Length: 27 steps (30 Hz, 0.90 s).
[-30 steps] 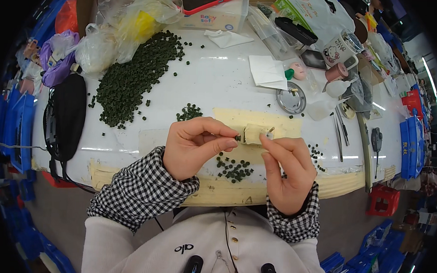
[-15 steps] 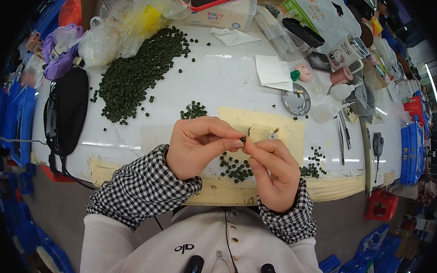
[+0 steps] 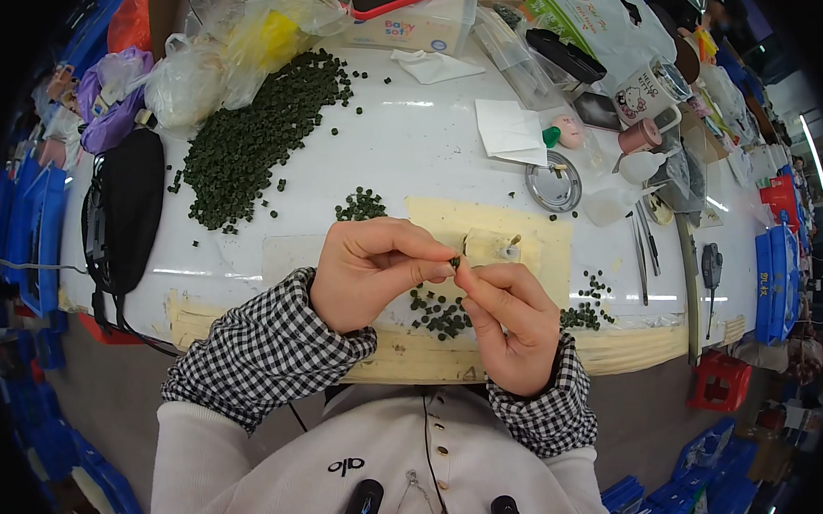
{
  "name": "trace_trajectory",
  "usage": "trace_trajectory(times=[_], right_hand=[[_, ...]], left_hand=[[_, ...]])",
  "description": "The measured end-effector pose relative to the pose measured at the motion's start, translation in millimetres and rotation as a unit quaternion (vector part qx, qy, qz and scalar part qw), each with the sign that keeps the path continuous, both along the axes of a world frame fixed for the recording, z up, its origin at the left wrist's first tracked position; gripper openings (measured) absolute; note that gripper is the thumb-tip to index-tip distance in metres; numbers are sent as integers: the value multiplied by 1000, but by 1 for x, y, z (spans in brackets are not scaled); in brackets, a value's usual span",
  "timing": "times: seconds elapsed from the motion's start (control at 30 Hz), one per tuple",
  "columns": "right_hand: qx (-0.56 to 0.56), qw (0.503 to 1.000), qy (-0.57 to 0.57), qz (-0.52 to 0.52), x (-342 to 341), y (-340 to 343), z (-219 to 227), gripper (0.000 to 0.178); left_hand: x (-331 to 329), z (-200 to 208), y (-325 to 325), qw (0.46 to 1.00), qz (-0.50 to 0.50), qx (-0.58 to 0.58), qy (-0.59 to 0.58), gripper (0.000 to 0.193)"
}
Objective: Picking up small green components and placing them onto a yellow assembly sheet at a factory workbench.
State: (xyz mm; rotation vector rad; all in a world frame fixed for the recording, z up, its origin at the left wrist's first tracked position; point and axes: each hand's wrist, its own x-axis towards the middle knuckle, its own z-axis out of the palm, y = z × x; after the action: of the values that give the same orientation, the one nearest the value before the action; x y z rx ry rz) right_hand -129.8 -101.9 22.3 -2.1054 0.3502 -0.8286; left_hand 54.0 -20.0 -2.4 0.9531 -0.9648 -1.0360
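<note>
Between thumb and forefinger of my left hand (image 3: 360, 269) is a small dark green round piece (image 3: 454, 262), held above the table. My right hand (image 3: 514, 330) meets it from the other side, fingers curled and forefinger tip against the piece. My fingers cover much of it. Below and between the hands lies a loose group of similar pieces (image 3: 439, 317). A smaller cluster (image 3: 360, 204) sits just beyond my left hand, and more pieces (image 3: 587, 315) lie right of my right hand. Behind my fingers, a pale block with a short upright peg (image 3: 513, 245) stands on a yellow sheet (image 3: 432, 214).
A large heap of green pieces (image 3: 251, 140) spreads at the far left, beside plastic bags (image 3: 185, 82) and a black pouch (image 3: 138, 199). Rightward are a round metal dish (image 3: 554, 182), white tissue (image 3: 511, 133), a mug (image 3: 643, 97) and tweezers (image 3: 642, 258). The table's wooden edge (image 3: 407, 362) runs in front.
The whole view has shifted slightly. Both hands keep nearly the same pose around the small green piece.
</note>
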Motion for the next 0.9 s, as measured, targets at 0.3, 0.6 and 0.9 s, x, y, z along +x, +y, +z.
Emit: trace_trajectory(times=[0.3, 0.6, 0.9], right_hand=[[-7, 1000, 18, -3, -3, -4, 3, 40], [-329, 845, -358, -223, -14, 14, 33, 26], [-440, 655, -611, -74, -10, 52, 80, 30]], left_hand=[[1, 0, -4, 1000, -17, 9, -7, 17], [24, 8, -18, 974, 41, 46, -218, 12], [47, -16, -10, 878, 75, 56, -469, 14]])
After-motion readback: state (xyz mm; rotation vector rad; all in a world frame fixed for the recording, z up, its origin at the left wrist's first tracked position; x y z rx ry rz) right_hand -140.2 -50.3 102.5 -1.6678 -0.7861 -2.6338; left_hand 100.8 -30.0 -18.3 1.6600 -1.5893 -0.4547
